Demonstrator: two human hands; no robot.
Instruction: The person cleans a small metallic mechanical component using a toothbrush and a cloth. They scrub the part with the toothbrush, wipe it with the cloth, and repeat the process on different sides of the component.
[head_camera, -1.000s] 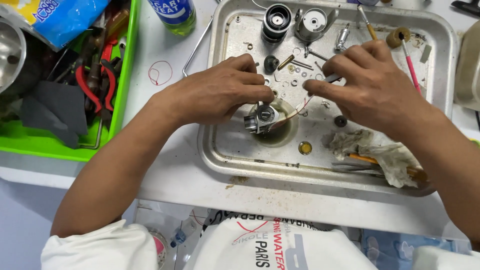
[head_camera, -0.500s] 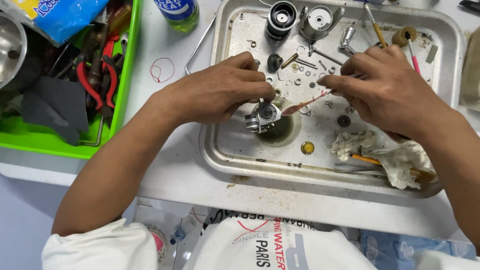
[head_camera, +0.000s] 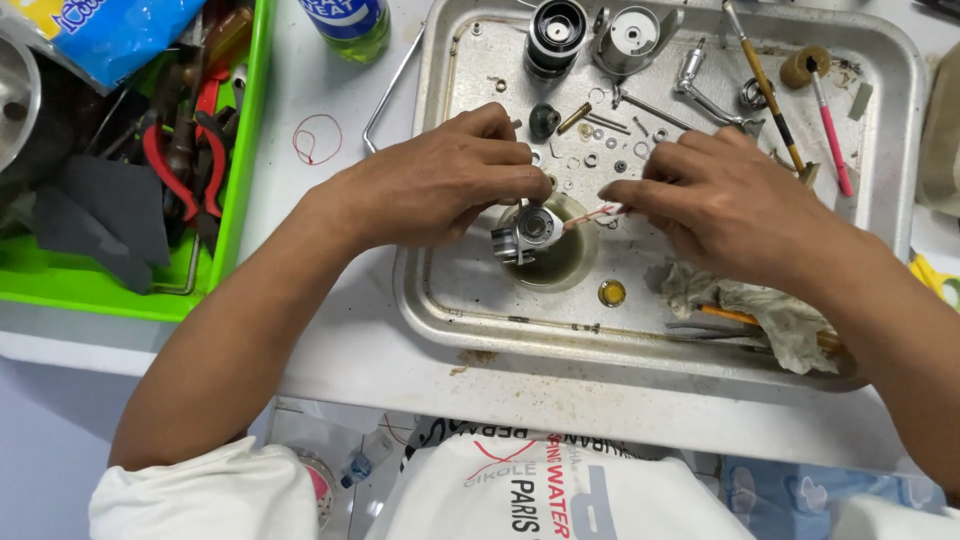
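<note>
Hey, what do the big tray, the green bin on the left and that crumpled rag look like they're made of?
Tray: looks like metal, probably steel or aluminium; dull silver sheen, rolled rim, stains.
Green bin: likely plastic; uniform bright colour, smooth thin wall.
Rag: seems to be cloth or heavy paper towel; soft crumpled folds, grimy off-white. The picture cannot settle which.

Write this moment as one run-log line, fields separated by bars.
left hand: holds small metal part over round dish | right hand: thin stick at part | metal tray
</note>
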